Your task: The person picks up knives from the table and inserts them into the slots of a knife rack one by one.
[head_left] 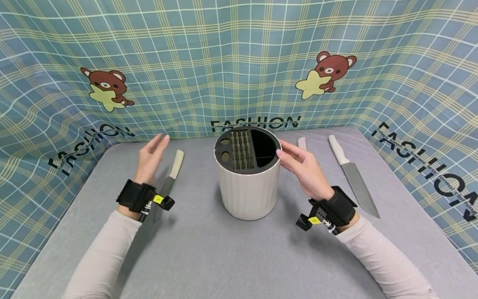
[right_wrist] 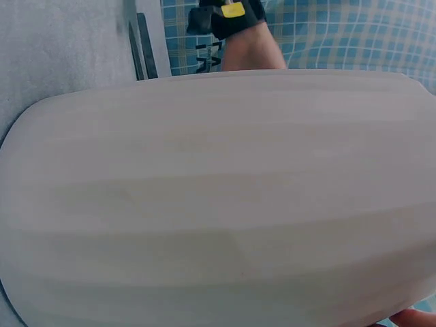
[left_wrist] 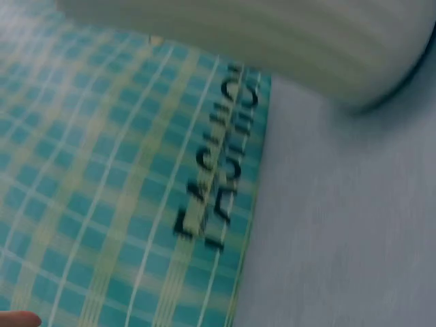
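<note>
A white, ribbed, round knife block (head_left: 249, 193) with a black slotted top stands upright mid-table. Its top has two round holes on the left, rows of slots in the middle and a larger opening on the right. My right hand (head_left: 304, 168) touches the block's right side at the rim, fingers fairly straight. The block's wall (right_wrist: 225, 197) fills most of the right wrist view, a fingertip (right_wrist: 412, 318) at its lower corner. My left hand (head_left: 150, 160) is raised beside a cream-handled knife (head_left: 177, 165), apart from the block, holding nothing; its wrist partly hides the blade.
A large knife (head_left: 359, 185) with a white handle lies on the right of the grey cloth-covered table (head_left: 239, 261). Another white handle (head_left: 302, 143) shows behind my right hand, its remainder hidden. A blue plaid curtain (head_left: 239, 62) with bears hangs around the back and sides.
</note>
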`<action>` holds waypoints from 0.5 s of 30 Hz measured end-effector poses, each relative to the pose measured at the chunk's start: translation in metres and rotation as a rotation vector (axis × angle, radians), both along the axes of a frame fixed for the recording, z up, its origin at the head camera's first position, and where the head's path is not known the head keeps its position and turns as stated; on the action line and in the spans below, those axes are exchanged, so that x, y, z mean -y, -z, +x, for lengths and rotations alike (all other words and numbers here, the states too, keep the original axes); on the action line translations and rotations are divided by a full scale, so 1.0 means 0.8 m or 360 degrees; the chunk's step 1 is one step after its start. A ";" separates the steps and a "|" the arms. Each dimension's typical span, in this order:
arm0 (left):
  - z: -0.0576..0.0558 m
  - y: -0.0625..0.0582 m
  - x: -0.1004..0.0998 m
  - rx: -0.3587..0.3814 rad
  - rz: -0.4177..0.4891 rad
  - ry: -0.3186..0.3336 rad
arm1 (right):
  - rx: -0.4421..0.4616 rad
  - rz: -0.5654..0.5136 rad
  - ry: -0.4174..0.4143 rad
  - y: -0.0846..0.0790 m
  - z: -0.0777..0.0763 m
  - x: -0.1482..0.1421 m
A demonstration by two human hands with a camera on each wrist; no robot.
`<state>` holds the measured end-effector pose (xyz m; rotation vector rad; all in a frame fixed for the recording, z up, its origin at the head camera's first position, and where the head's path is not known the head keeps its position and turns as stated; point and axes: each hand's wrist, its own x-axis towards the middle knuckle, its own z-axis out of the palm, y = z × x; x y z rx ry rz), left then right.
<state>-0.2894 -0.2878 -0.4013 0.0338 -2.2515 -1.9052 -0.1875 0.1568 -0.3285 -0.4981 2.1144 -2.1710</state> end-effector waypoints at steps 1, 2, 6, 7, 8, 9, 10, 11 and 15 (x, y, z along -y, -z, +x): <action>-0.018 0.019 0.017 -0.0005 -0.0007 -0.0027 | 0.0001 0.0002 -0.0002 0.000 0.000 0.000; -0.033 0.030 0.030 0.0021 -0.0063 -0.0064 | 0.0002 0.0004 -0.0003 0.000 0.000 0.000; -0.081 0.071 0.074 0.0019 -0.0245 -0.0204 | 0.0004 0.0010 0.0004 0.000 0.000 0.000; -0.088 0.076 0.081 0.0018 -0.0288 -0.0234 | 0.0006 0.0011 0.0006 -0.001 0.000 0.000; -0.094 0.079 0.087 0.0030 -0.0339 -0.0262 | 0.0007 0.0014 0.0008 -0.001 -0.001 0.000; -0.098 0.081 0.093 0.0043 -0.0379 -0.0287 | 0.0009 0.0016 0.0009 -0.001 -0.001 0.000; -0.100 0.081 0.097 0.0057 -0.0416 -0.0294 | 0.0009 0.0017 0.0009 -0.001 -0.001 0.000; -0.102 0.081 0.100 0.0068 -0.0452 -0.0309 | 0.0009 0.0017 0.0008 -0.001 -0.001 0.000; -0.073 0.041 0.087 0.0148 -0.0673 -0.0225 | 0.0005 0.0006 -0.0005 -0.001 -0.001 -0.001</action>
